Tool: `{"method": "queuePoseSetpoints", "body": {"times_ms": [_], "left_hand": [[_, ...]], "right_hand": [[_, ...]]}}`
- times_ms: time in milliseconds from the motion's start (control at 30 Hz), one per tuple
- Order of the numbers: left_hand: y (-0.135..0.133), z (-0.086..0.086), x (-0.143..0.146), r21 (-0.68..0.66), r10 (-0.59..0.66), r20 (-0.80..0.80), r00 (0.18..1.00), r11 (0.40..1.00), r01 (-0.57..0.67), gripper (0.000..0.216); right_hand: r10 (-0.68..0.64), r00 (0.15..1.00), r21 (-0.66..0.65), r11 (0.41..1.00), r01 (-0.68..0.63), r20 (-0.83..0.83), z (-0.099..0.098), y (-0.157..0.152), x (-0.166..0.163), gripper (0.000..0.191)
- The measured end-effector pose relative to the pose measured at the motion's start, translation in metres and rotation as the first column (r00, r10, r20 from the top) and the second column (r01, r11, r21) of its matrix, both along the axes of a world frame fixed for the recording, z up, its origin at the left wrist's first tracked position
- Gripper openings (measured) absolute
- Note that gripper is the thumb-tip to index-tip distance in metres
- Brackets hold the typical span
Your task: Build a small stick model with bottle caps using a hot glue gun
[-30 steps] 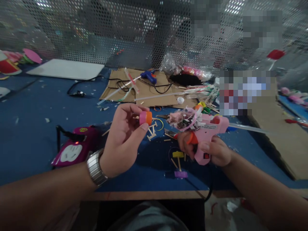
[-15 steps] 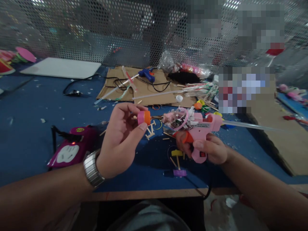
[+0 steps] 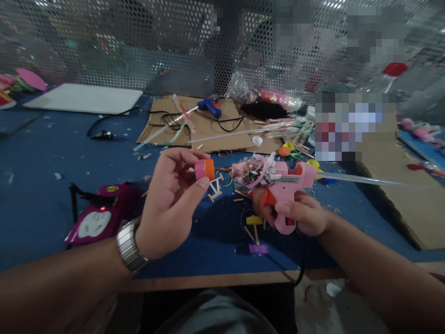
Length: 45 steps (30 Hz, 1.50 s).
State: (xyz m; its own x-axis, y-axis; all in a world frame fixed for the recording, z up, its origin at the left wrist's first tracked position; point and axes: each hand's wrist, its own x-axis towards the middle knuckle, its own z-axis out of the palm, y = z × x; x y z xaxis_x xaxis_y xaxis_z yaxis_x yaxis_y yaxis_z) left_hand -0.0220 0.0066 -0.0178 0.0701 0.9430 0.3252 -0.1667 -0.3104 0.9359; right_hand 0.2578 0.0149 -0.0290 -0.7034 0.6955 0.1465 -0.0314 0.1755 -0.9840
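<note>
Between the thumb and fingers of my left hand (image 3: 170, 208) are two bottle caps (image 3: 204, 170), one pink and one orange, joined face to face. My right hand (image 3: 295, 211) is wrapped round the handle of a pink glue gun (image 3: 287, 195), with a finger at its orange trigger. The gun's nozzle points left and meets the orange cap's side, or nearly so. A long clear glue stick (image 3: 361, 180) sticks out of the gun's back. Below lie small wooden sticks (image 3: 216, 188), a yellow cap piece (image 3: 254, 220) and a purple one (image 3: 258, 249).
A magenta box (image 3: 107, 208) with a red light sits at left. Cardboard (image 3: 229, 134) at the back carries a blue glue gun (image 3: 210, 107) and glue sticks. A white board (image 3: 86, 98) lies at back left. Behind stands a perforated metal screen (image 3: 104, 46). More cardboard (image 3: 392, 195) is at right.
The whole view has shifted slightly left. Both hands keep the same hold, and the nozzle stays at the orange cap.
</note>
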Motion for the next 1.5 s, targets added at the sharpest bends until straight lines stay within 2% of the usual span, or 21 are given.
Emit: {"method": "queuePoseSetpoints", "body": {"times_ms": [767,1500], "left_hand": [[0.0025,0.0006,-0.001,0.036,0.033,-0.019,0.999,0.999,-0.032,0.025],[0.0036,0.0007,-0.0016,0.02,0.039,-0.016,0.999,0.999,-0.039,0.029]], "right_hand": [[-0.059,0.998,0.04,0.998,0.058,0.038,0.0004,-0.0006,0.0011,0.055],[-0.084,0.996,-0.018,0.996,0.085,0.036,0.0002,-0.0015,0.0011,0.055]]}}
